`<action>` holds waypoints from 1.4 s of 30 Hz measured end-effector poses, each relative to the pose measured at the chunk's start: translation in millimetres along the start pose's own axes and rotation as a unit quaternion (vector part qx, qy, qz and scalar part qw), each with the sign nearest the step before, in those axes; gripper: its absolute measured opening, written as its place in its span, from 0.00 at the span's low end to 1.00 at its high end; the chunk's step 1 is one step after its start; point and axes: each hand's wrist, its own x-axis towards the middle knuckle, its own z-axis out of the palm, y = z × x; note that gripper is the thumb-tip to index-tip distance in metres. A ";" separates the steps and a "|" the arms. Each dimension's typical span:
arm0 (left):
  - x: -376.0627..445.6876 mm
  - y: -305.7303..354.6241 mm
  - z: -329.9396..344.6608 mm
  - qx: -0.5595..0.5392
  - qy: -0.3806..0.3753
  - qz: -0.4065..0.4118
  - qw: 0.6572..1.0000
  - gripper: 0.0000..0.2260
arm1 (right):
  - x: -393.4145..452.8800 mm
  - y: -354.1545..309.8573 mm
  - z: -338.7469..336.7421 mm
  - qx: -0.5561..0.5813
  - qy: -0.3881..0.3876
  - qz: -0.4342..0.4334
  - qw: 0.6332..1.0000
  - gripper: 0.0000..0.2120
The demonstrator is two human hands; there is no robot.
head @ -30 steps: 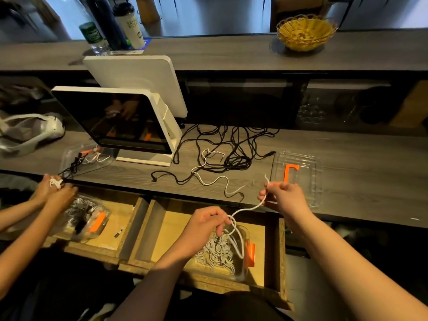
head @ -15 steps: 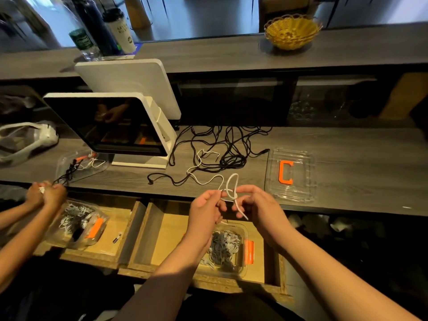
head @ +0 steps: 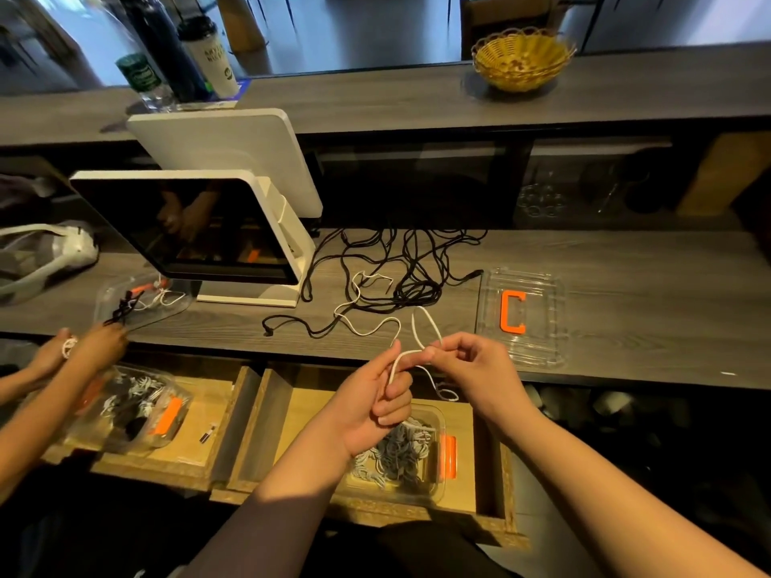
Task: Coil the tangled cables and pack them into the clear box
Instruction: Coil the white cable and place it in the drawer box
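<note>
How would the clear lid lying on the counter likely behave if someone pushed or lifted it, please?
The clear lid looks thin and moulded, so probably light and slightly flexible. Lying flat on the smooth counter, it would likely slide, not tip.

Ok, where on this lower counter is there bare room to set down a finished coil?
Bare wood lies right of the clear lid, running to the counter end. A smaller strip lies between the black cable tangle and that lid. The middle is crowded with black and white cable; the left holds the monitor and another clear lid.
</note>
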 end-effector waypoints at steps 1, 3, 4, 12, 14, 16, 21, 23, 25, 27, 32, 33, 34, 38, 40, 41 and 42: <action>-0.5 0.2 -2.0 -0.015 -0.014 -0.008 1.000 0.17 | -0.3 -0.4 0.1 0.012 -0.005 0.004 1.000 0.06; -3.5 1.1 -3.2 -0.033 -0.021 -0.009 0.999 0.16 | 0.3 -1.7 0.8 0.019 -0.020 0.004 1.000 0.07; -5.0 1.8 -2.7 -0.034 -0.010 -0.005 0.999 0.15 | 1.2 -2.5 2.4 0.013 -0.026 0.002 1.000 0.07; -3.2 -2.2 7.5 0.079 0.125 0.077 0.986 0.08 | 10.1 5.7 6.4 -0.099 0.017 0.009 0.995 0.10; -2.2 -2.0 6.3 0.099 0.155 0.108 0.977 0.09 | 10.8 4.6 5.2 -0.094 0.017 0.016 0.995 0.09; -0.9 -2.6 2.5 0.143 0.184 0.144 0.962 0.09 | 11.0 3.7 5.6 -0.096 0.004 0.018 0.995 0.06; -0.2 -9.9 0.1 0.310 0.205 0.167 0.913 0.06 | 7.0 -0.6 11.3 -0.068 -0.020 -0.010 0.997 0.06; 1.4 -14.3 -0.6 0.331 0.202 0.161 0.907 0.05 | 5.8 -3.3 10.4 -0.040 -0.022 -0.018 0.999 0.09; 4.1 -18.5 -5.0 0.373 0.227 0.169 0.884 0.04 | 4.6 -6.0 9.7 -0.019 -0.024 -0.030 0.999 0.11; 5.9 -21.8 -12.6 0.420 0.275 0.191 0.843 0.02 | 3.9 -8.3 9.3 0.004 -0.022 -0.035 0.999 0.13; 3.5 -16.9 -23.3 0.392 0.354 0.225 0.819 0.08 | 6.7 -6.1 2.8 -0.027 0.004 -0.024 0.999 0.14; 1.4 -14.4 -22.1 0.392 0.359 0.236 0.813 0.09 | 8.0 -2.9 0.2 -0.052 0.018 -0.021 0.998 0.15; -0.6 -11.6 -20.7 0.387 0.363 0.247 0.811 0.10 | 9.4 0.6 -2.9 -0.072 0.034 -0.017 0.997 0.15; -5.8 -3.1 -18.4 0.381 0.332 0.279 0.816 0.12 | 15.3 15.3 -16.5 -0.125 0.070 0.022 0.989 0.13; -7.5 -2.2 -18.8 0.426 0.324 0.292 0.793 0.12 | 17.0 19.9 -18.6 -0.125 0.065 0.052 0.989 0.08; -7.9 -2.7 -19.3 0.457 0.327 0.297 0.772 0.12 | 16.8 19.5 -18.0 -0.122 0.066 0.058 0.989 0.07; -8.5 -3.6 -18.5 0.490 0.331 0.299 0.749 0.11 | 16.2 17.3 -16.7 -0.118 0.071 0.051 0.989 0.08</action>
